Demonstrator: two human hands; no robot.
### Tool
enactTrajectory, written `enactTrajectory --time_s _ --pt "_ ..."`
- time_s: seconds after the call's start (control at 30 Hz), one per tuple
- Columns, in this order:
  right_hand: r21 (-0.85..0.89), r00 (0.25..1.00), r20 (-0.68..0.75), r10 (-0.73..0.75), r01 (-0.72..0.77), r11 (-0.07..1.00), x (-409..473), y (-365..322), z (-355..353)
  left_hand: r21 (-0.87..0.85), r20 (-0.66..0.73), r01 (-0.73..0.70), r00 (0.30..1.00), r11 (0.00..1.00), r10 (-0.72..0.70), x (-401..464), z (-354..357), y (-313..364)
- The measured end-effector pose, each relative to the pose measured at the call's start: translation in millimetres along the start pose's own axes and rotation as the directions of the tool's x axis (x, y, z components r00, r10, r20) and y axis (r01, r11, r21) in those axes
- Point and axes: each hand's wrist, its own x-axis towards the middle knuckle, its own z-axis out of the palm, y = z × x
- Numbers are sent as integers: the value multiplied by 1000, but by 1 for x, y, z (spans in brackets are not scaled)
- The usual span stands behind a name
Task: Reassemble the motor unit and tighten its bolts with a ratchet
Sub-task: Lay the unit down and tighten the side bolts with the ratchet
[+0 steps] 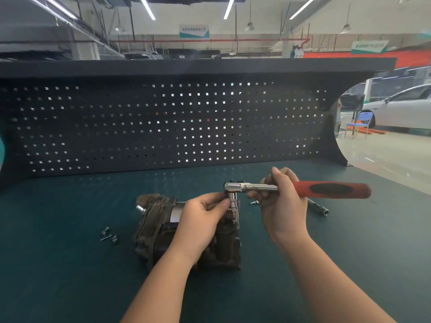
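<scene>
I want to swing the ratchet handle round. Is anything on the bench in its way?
Nothing visible blocks it. The ratchet is held above the bench; the extension bar and small bit lie flat below the handle, and the loose bolts sit left of the motor.

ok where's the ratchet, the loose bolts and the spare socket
ratchet (331,190): head view, on its red and black handle
loose bolts (109,236): head view, on the middle of the small cluster left of the motor unit
spare socket (323,210): head view, on its open end
</scene>
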Motion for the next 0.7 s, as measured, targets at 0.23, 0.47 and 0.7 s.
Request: enactTrajectory --time_s 0.23,0.47,0.7 --pt "13 999 -27 28 -28 1000 2 -1 -3 4 7 -5 1000 1000 5 -2 1 3" --pt "38 1000 -5 31 -31 999 1 -2 -2 -6 20 -13 1000 1000 13 -3 -1 3" --pt "0 1000 18 19 -19 1000 1 -2 -3 13 35 -40 999 999 40 -4 0 5"
